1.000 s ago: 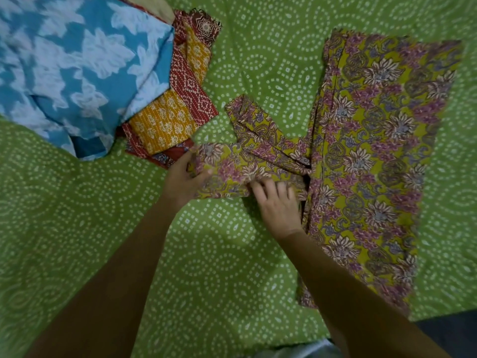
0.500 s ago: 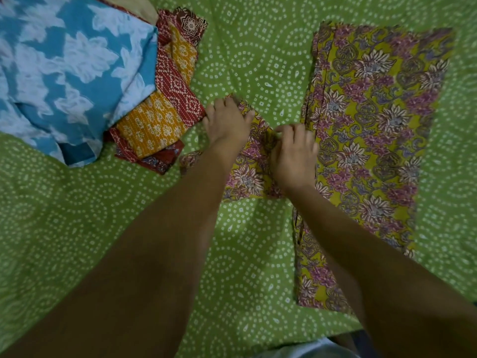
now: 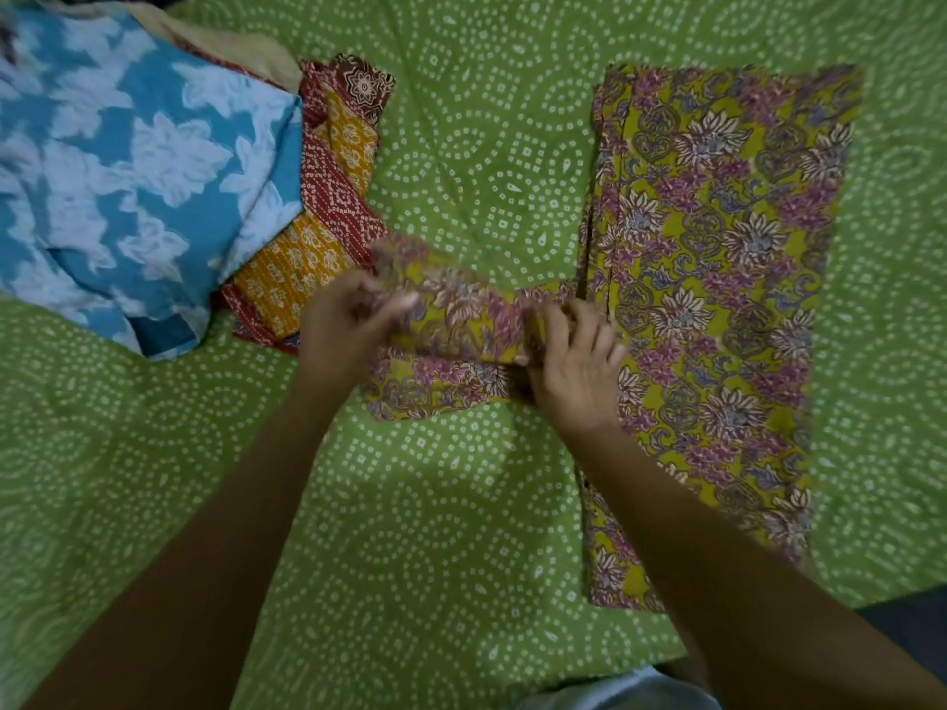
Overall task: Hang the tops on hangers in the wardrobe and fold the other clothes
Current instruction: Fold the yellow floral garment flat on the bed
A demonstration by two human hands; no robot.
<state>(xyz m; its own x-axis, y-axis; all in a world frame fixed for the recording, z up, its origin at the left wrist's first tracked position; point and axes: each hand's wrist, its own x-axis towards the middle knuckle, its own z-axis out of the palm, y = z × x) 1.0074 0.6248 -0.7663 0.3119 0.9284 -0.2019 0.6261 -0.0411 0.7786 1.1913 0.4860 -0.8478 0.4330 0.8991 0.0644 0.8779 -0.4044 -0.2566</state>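
You lifted the floral garment's sleeve (image 3: pixel 461 310) off the bed (image 3: pixel 461 504), both hands' fingers (image 3: pixel 558 325) apparently pinching it for folding.

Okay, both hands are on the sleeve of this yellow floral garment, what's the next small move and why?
Probably carry the sleeve rightward and lay it flat on the garment's body. The left hand pinches its outer end and the right hand holds it near the body, lifted off the green bedspread, while the body already lies folded in a long panel.
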